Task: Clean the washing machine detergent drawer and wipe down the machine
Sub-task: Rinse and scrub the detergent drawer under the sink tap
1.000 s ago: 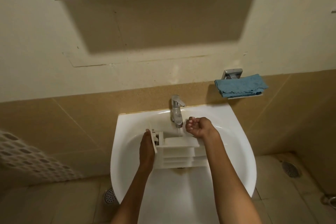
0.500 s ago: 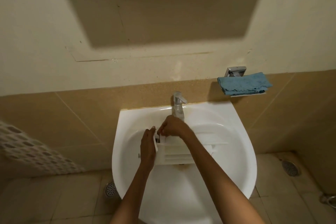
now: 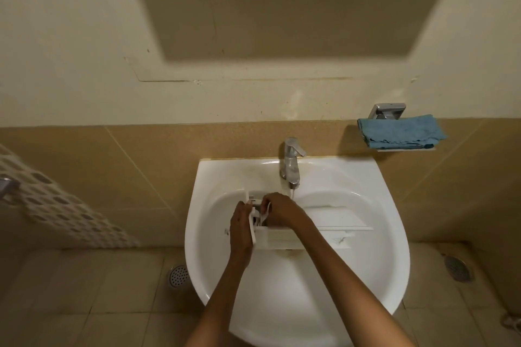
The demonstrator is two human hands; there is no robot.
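A white detergent drawer (image 3: 332, 222) lies across the white sink (image 3: 375, 200), its front panel to the left. My left hand (image 3: 239, 228) grips that front panel from the left side. My right hand (image 3: 277, 210) reaches over the drawer's left end, fingers curled into the compartment behind the panel. Whether those fingers pinch a small part there I cannot tell. A thin stream of water runs from the chrome tap (image 3: 290, 163) just right of my right hand.
A folded blue cloth (image 3: 400, 132) lies on a small wall shelf at the right, under a chrome bracket. A white perforated basket (image 3: 56, 205) hangs at the left. Two floor drains (image 3: 177, 276) sit on the tiled floor beside the sink. A white cabinet edge overhangs above.
My right hand moved from the drawer's right side, near the tap, leftwards onto the drawer's left end. The left hand kept its hold on the front panel. The view shifted down.
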